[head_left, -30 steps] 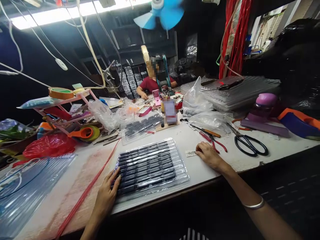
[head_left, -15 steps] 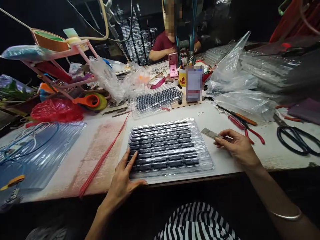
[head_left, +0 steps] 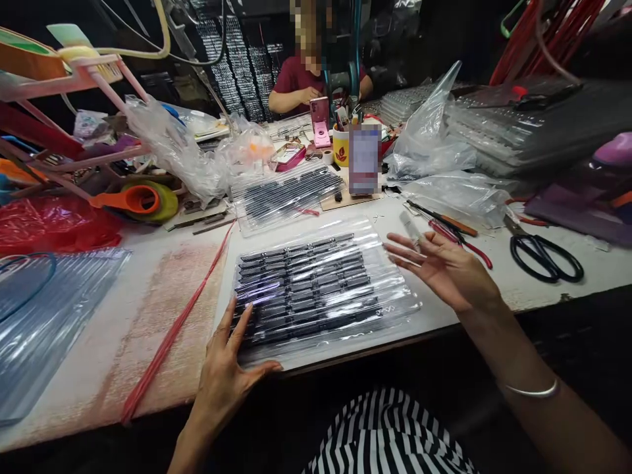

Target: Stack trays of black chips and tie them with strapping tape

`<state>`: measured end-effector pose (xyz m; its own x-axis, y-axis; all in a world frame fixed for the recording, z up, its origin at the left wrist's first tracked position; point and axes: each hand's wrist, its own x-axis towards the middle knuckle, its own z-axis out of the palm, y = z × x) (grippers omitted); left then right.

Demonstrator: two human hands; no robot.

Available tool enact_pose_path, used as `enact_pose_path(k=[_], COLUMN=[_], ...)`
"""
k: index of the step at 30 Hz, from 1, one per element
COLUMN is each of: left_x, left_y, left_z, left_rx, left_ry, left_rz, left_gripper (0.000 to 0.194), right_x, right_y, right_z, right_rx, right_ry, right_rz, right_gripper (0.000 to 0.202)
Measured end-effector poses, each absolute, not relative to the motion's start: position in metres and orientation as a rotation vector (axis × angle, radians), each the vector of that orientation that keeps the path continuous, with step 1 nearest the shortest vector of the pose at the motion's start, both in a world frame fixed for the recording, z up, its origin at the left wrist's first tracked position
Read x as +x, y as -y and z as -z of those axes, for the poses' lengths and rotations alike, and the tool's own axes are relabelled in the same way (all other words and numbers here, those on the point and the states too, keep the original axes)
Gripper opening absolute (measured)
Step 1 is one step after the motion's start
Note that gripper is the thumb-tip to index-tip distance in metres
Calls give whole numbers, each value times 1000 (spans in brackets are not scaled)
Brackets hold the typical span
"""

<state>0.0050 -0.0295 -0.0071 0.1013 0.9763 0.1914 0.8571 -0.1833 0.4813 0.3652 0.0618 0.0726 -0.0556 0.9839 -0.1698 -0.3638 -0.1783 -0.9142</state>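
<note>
In front of me a clear ribbed plastic tray (head_left: pixel 397 296) lies on the table, with several black toothed strips (head_left: pixel 302 289) lined up in its grooves. My left hand (head_left: pixel 222 368) rests at the tray's near left corner, fingers stretched out over the strip ends and thumb along the front edge. Right of the tray, my right hand (head_left: pixel 451 273) is raised a little. A thin flat metallic piece (head_left: pixel 411 227) is pinched near its thumb and forefinger, blurred by motion, while the other fingers are spread toward the tray.
A second clear tray with dark strips (head_left: pixel 291 197) lies behind. Black-handled scissors (head_left: pixel 546 253) and red-handled pliers (head_left: pixel 476 251) are at the right. A bundle of red cord (head_left: pixel 172 336) runs along the left. A phone (head_left: pixel 364 161) stands behind; a person (head_left: pixel 296 85) sits opposite.
My right hand has turned and opened its outer fingers, and the flat piece has tipped more upright. My left hand stays on the tray. The whole view has shifted rightward.
</note>
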Motion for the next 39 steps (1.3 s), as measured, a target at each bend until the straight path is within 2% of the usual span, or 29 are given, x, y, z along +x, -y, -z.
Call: enact_pose_path(k=[5, 9, 12, 15, 17, 22, 25, 29, 34, 39], left_x=[-3, -9, -7, -5, -5, -9, -10, -8, -5, -6], left_y=[32, 35, 34, 33, 34, 35, 35, 35, 34, 35], left_z=[13, 16, 14, 12, 12, 17, 18, 17, 15, 16], left_rx=[1830, 1744, 1770, 1791, 1782, 1791, 1811, 1807, 1812, 1791], left_ry=[-1851, -1827, -1803, -1794, -1791, -1787, -1793, -1805, -1814, -1787], left_rz=[-1039, -1133, -1161, -1144, -1118, -1098, -1094, -1076, -1073, -1077], left_gripper=[78, 70, 68, 73, 77, 79, 77, 73, 70, 70], right_x=[371, 355, 336, 323, 319, 320, 322, 326, 333, 335], right_y=[-69, -68, -67, -69, -71, -72, -68, -53, -34, -24], right_z=[-75, -62, -55, -51, -49, -44, -43, -42, -35, -32], right_rx=[-982, -1169, -1269, -1402, -1460, -1478, -1442, -1213, -1046, -1001], right_ry=[921, 1500, 1903, 2102, 2186, 2255, 2258, 2445, 2676, 2678], right_rz=[-1401, -1448, -1225, -902, -747, -601, -439, -178, -72, -69], right_gripper=[9, 12, 12, 3, 6, 10, 3, 19, 41, 46])
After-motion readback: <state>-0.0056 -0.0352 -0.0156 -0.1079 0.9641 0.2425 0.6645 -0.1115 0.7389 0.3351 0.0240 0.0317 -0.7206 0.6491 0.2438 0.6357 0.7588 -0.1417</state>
